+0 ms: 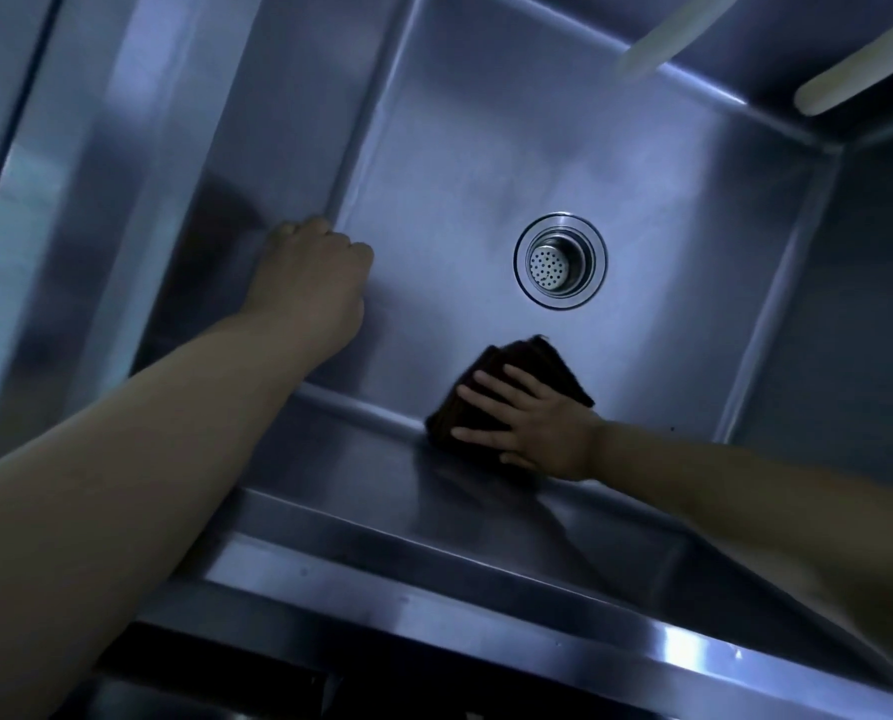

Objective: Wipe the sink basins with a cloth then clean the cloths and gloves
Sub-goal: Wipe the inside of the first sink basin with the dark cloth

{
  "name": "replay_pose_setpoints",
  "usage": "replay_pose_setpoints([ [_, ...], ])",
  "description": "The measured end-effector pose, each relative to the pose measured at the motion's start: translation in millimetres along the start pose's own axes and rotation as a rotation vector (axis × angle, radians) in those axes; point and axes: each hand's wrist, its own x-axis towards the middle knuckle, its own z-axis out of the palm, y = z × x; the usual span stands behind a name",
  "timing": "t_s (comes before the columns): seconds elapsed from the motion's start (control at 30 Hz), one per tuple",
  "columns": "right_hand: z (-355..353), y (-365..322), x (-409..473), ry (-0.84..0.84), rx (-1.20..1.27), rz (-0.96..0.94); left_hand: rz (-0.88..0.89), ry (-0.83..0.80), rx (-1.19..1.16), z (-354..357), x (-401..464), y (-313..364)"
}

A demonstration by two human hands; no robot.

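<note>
Head view, looking down into a deep rectangular brushed stainless-steel sink basin (434,163), walls flat and faintly streaked, corners gently rounded. Light is dim and bluish; the metal gives soft, smeared reflections.

My right hand (532,420) lies flat with fingers spread on a dark brown folded cloth (517,363), pressing it where the basin floor meets the near wall. The cloth looks coarse, roughly square; its lower edge is hidden under my palm, and one corner points toward the drain.

My left hand (312,275) is curled into a loose fist, knuckles against the seam between the left wall and the floor. Whether it holds anything I cannot tell; the fingers are tucked out of sight.

Round chrome drain strainer (560,260) sits mid-floor, a perforated dome inside a polished ring, apart from both hands.

Two pale cream rod-like shapes (860,70) enter at top right, blurred and cut off by the frame; what they are I cannot make out.

Near rim (486,610) is a flat steel ledge with a bright glint at right. Left of the basin a broad steel surface runs off frame. Bottom edge is dark, detail lost
</note>
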Motion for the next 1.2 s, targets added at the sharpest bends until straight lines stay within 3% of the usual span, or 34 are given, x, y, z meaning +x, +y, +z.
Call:
replay_pose_setpoints([
  [0.3,-28.7,-29.4,94.1,-0.014,0.183,0.089,-0.051,-0.028,0.026,3.1,-0.2,0.0],
  [0.6,-23.7,-27.0,24.1,-0.073,0.501,0.084,-0.019,-0.102,0.044,3.1,-7.0,6.0],
  [0.8,14.6,-17.0,-84.0,-0.246,0.401,0.227,0.094,-0.162,0.066,5.4,-13.8,19.0],
  [0.9,21.7,-8.3,-102.9,-0.297,0.328,0.238,0.254,-0.194,0.127,3.5,-13.8,26.5],
  [1.0,22.0,-0.6,-90.4,-0.273,0.287,0.269,0.355,-0.215,0.160,5.2,-5.7,31.4],
  [1.2,18.2,23.4,-33.1,-0.108,0.311,0.530,0.421,-0.268,0.208,17.4,26.3,63.1],
])
